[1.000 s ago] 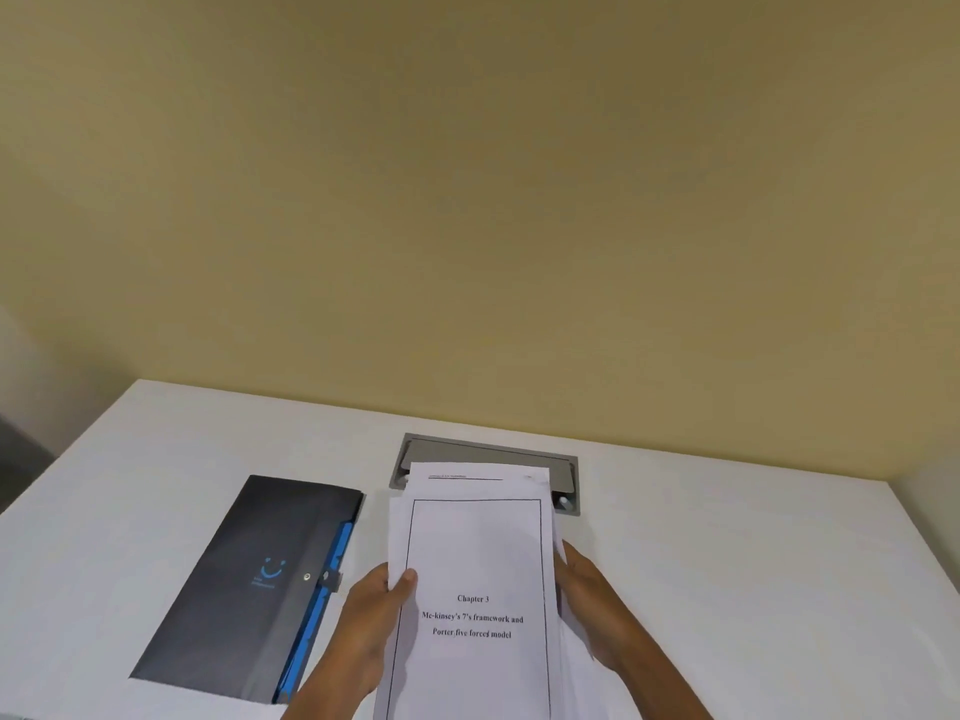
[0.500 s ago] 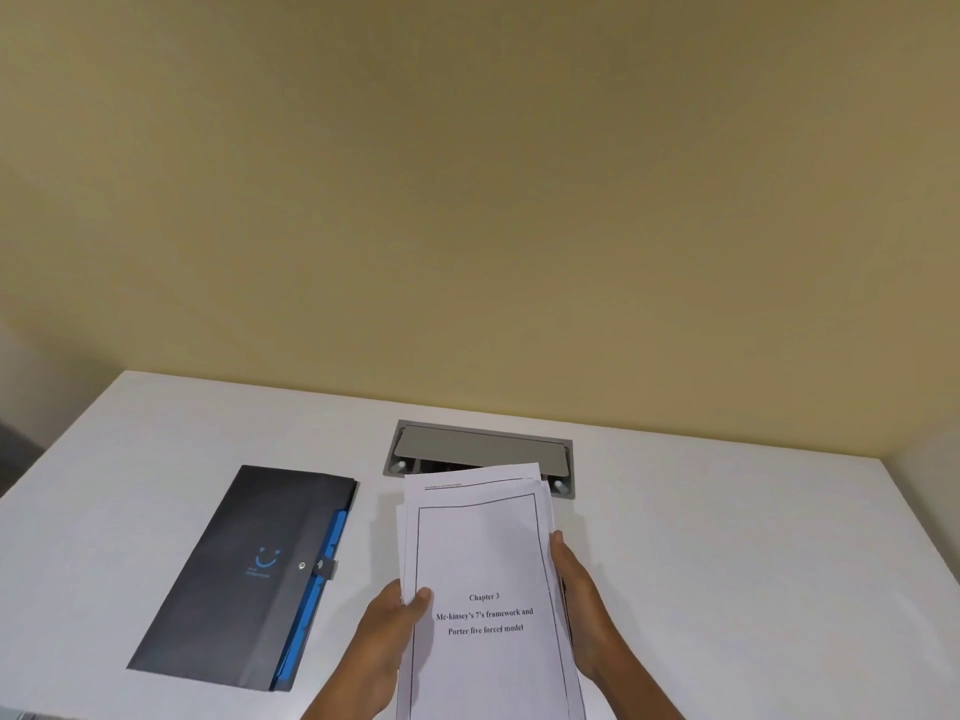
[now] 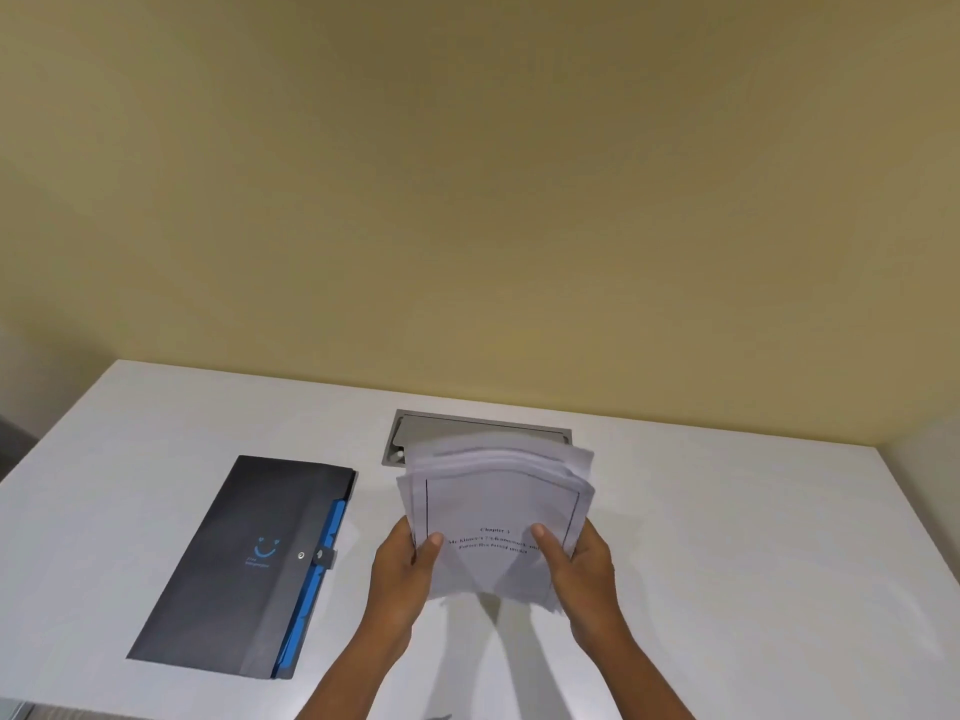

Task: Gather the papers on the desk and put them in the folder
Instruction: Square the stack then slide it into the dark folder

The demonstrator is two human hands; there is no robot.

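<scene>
White papers (image 3: 498, 517) upright, long axis vertical, top bowed; both hands gripping sides.

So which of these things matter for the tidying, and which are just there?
In the job:
papers, held in both hands, left hand and right hand
folder, shut, flat on the desk, left of the papers

Just there:
grey hatch set in the desk

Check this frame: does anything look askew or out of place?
Only the papers: the stack held between the left hand and right hand is uneven, sheet edges fanned out and bowed at the top. The folder lies closed and flat on the desk.
</scene>
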